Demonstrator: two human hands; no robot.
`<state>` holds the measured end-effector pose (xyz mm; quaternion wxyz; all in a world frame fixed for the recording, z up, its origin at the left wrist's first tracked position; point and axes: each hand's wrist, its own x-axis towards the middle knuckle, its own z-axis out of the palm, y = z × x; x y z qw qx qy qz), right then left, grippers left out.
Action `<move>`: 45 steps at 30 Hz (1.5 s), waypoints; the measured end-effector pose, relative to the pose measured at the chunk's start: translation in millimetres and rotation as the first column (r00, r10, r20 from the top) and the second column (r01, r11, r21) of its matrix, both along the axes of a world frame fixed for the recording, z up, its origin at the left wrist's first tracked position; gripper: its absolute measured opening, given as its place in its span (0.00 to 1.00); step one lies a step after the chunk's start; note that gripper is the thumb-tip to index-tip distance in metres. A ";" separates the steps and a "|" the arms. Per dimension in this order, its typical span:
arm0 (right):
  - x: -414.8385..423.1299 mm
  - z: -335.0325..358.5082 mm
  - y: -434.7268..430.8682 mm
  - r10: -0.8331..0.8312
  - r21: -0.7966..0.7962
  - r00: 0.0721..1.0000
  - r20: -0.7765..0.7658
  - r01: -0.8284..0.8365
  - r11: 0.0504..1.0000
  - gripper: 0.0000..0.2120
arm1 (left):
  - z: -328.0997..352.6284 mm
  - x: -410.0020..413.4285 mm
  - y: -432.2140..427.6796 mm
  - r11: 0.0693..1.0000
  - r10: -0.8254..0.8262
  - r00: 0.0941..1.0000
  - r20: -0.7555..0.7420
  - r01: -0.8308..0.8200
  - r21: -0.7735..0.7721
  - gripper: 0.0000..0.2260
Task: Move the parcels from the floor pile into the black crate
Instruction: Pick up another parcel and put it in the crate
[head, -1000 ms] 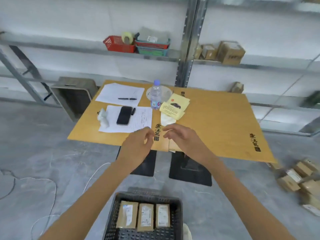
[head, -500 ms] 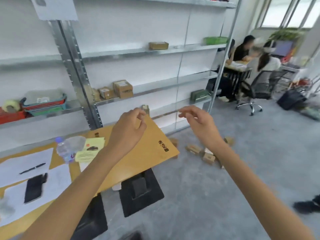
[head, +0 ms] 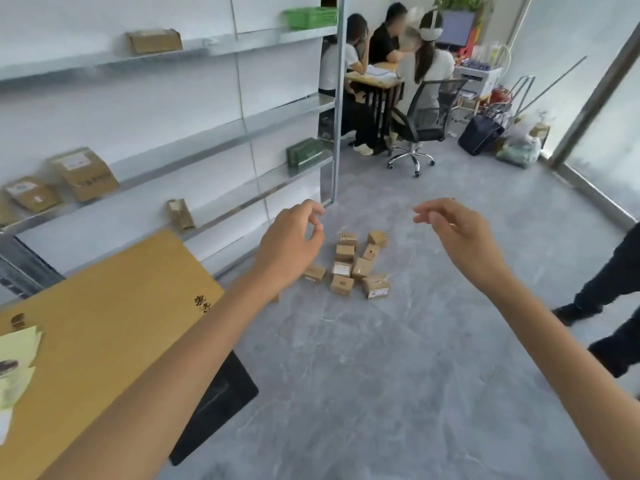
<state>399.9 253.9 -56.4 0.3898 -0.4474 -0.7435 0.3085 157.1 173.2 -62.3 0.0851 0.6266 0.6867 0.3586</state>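
Parcel pile on grey floor beside steel shelving

Nine parcels – one left hand, one right hand

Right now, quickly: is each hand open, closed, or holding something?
Left hand: open, fingers loosely curled, holding nothing.
Right hand: open, fingers loosely curled, holding nothing.

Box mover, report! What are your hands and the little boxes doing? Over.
Both empty: left hand, right hand, fingers loosely curled. Parcels piled on floor ahead, untouched. A person's legs at right, off the path.
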 end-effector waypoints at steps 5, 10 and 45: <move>48.4 -5.7 61.0 -0.053 -0.048 0.999 0.003 0.053 0.997 0.12 | -12.5 44.3 84.5 0.997 -0.048 0.998 0.038 0.050 -0.051 0.10; 76.4 -13.7 88.5 -0.085 -0.095 0.996 -0.034 0.081 0.992 0.13 | -15.0 53.8 121.2 0.994 -0.080 0.997 0.007 0.080 -0.073 0.11; -125.2 -140.7 461.3 -0.155 -0.491 0.985 0.082 0.175 0.854 0.13 | -129.1 -135.8 514.2 0.930 -0.113 0.979 0.171 0.164 -0.329 0.09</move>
